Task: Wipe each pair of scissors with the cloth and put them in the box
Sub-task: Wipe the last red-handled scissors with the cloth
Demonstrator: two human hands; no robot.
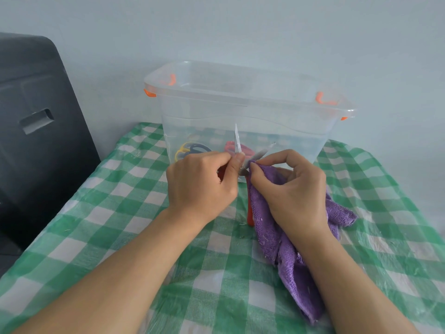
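Note:
My left hand (202,182) grips a pair of red-handled scissors (250,213) held upright with the blades spread apart. One blade points up beside my left thumb, the other slants right. My right hand (291,186) pinches a purple cloth (272,227) against the slanting blade near the pivot. The rest of the cloth hangs down onto the table. Just behind my hands stands a clear plastic box (250,104) with orange clips. Inside it lie a pair of scissors with yellow and blue handles (190,149) and a pink-handled pair (231,147).
A green and white checked tablecloth (134,213) covers the table. A dark grey object (36,116) stands to the left, beside the table. A pale wall rises behind the box.

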